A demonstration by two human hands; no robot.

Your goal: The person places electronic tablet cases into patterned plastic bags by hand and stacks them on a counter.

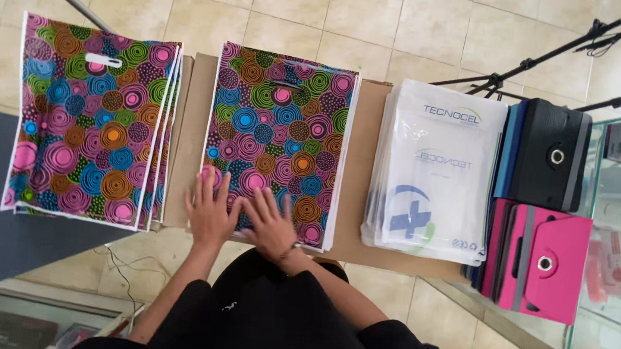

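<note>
Cardboard tabletop (pixel 360 164): left hand (pixel 210 214), right hand (pixel 270 227) flat on middle patterned bag stack (pixel 280 131), fingers spread open.

White bag stack (pixel 437 178), black case (pixel 552 154), pink case (pixel 546 262), left patterned stack (pixel 91 118).

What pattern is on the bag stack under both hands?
Multicoloured concentric circles and dots, pink, blue, green, orange on dark, on the bag stack; head view.

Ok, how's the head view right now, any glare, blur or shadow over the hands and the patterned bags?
Head view: even daylight, soft shadows only. The left hand and right hand look slightly soft, while the middle stack of patterned bags under them reads sharp. Mild sheen on the white bags; reflections on the glass case at right.
</note>
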